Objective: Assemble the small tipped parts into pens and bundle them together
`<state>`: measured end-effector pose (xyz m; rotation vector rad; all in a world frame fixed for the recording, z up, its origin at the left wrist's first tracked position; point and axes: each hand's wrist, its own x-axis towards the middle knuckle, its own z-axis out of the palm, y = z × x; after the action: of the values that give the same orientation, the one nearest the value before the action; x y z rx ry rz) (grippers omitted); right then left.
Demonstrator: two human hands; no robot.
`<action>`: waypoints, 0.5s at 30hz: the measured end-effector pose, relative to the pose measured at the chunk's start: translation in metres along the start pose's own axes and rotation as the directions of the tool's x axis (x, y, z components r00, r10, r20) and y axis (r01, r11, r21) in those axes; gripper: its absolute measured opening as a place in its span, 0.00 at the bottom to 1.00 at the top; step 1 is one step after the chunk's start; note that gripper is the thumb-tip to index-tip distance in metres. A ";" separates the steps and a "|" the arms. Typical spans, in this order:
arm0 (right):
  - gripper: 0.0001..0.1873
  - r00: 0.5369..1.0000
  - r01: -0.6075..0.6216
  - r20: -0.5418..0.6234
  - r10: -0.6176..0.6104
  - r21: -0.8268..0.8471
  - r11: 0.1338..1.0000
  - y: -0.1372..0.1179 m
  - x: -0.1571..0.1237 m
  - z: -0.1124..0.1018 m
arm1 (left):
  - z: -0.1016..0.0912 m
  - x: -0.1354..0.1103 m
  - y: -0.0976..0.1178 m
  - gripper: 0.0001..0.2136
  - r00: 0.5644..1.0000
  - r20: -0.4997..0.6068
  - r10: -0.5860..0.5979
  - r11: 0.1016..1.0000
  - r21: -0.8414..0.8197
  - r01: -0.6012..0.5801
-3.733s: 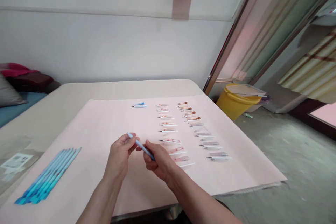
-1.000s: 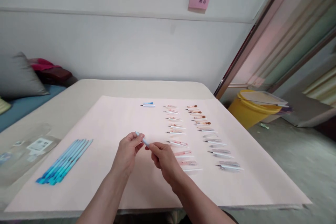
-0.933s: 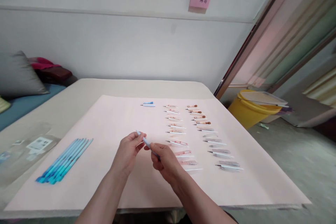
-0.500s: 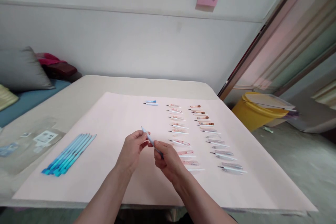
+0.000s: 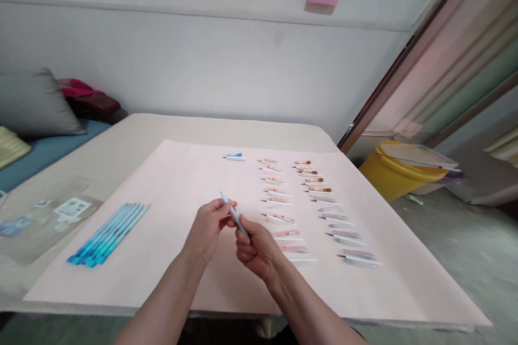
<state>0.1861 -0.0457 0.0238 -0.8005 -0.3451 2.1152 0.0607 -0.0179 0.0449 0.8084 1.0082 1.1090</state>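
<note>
A pale blue pen is held slantwise above the paper, its tip pointing up and away to the left. Near the tip end, my left hand pinches it between thumb and fingers. My right hand is wrapped round the rear part, thumb along the barrel, so that end is mostly hidden. Beyond the hands lie a blue pen barrel and a refill side by side. Just right of my right hand runs a column of pinkish pen parts with white refills.
Several blue pens lie bundled at the left on the pale pink sheet. Brown-topped pen parts and greyish clear barrels form another column at right. A clear plastic bag rests at far left; a yellow bin stands beyond the table.
My right hand's fingers have curled more tightly round the pen, which now shows a little more of its front part. The view has shifted slightly; the laid-out parts have stayed put.
</note>
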 end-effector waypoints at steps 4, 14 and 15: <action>0.14 0.995 0.075 -0.058 -0.078 -0.057 0.996 0.000 0.001 0.003 | 0.001 -0.002 0.000 0.11 0.999 -0.036 0.019 1.000 0.012 -0.018; 0.15 0.999 -0.041 -0.014 0.042 0.069 0.997 0.000 0.001 -0.001 | 0.003 0.002 -0.004 0.11 1.000 0.015 -0.026 0.999 -0.026 0.027; 0.16 0.999 -0.048 -0.007 0.049 0.083 0.995 0.000 0.001 -0.002 | 0.003 0.002 -0.004 0.11 0.999 0.023 -0.033 0.999 -0.035 0.034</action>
<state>0.1868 -0.0443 0.0222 -0.7767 -0.2330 2.1559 0.0652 -0.0170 0.0415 0.7715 0.9777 1.0843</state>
